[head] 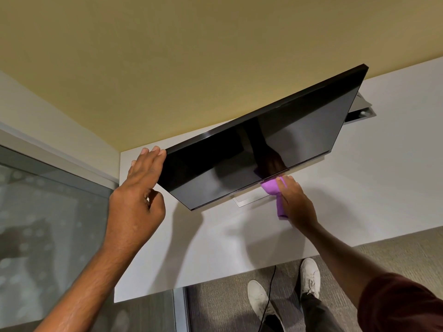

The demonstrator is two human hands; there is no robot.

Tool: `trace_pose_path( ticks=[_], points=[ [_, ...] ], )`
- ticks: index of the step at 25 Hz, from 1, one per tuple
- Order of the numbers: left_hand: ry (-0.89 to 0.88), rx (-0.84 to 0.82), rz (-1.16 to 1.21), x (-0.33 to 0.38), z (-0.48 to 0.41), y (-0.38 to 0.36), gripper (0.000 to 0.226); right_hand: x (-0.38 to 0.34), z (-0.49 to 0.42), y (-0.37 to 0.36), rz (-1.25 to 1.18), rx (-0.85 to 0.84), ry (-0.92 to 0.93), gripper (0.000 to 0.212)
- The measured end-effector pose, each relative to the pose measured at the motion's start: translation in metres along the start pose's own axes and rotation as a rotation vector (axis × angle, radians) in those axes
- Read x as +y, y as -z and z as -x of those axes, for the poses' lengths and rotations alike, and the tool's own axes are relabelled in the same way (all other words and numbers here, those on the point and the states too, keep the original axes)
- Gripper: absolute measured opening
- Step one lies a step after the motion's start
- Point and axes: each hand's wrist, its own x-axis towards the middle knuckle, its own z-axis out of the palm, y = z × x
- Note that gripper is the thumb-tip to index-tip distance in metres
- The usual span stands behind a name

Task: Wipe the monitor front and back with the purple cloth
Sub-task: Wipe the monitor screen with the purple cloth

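A black monitor [259, 144] with a dark, glossy screen stands on a white desk [359, 188], its front facing me. My left hand [141, 188] rests flat against the monitor's left edge, fingers extended over the corner. My right hand [296, 202] holds a bunched purple cloth [273, 189] pressed against the lower bezel near the middle of the screen's bottom edge. The cloth's tail hangs down under my palm. The screen reflects my hand and the cloth. The monitor's back is hidden.
The monitor's flat silver stand base [244, 200] lies on the desk under the screen. A silver mount part [362, 111] shows behind the right end. A yellow wall rises behind, a glass panel [48, 224] is at left. My white shoes [261, 300] and a black cable [269, 295] are on carpet below.
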Motion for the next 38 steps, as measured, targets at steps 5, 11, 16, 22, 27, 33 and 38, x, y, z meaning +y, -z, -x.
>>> trace_pose_path(
  ticks=[5, 11, 16, 22, 27, 33, 38],
  points=[
    [-0.003, 0.008, 0.007, 0.0, -0.001, -0.002, 0.094, 0.0, -0.024, 0.002, -0.158, -0.013, -0.405, 0.083],
    [-0.029, 0.016, -0.011, 0.002, -0.003, -0.002, 0.093, -0.014, -0.082, 0.01, -0.197, -0.262, -0.6, 0.021],
    [-0.036, 0.044, 0.012, 0.002, -0.001, -0.004, 0.091, 0.023, -0.054, -0.015, -0.025, -0.183, -0.195, 0.051],
    [-0.013, 0.051, 0.025, -0.001, -0.001, -0.007, 0.091, -0.037, -0.011, -0.018, -0.041, 0.042, -0.249, 0.042],
    [-0.034, 0.052, 0.026, -0.005, -0.001, -0.009, 0.084, -0.052, 0.032, -0.042, 0.041, -0.056, -0.135, 0.088],
    [-0.027, 0.032, 0.045, -0.004, -0.002, -0.008, 0.091, -0.113, 0.062, -0.074, -0.016, -0.2, 0.048, 0.076],
    [-0.038, 0.027, 0.046, -0.006, -0.002, -0.005, 0.093, -0.14, 0.078, -0.087, 0.063, -0.37, 0.367, 0.062]
  ],
)
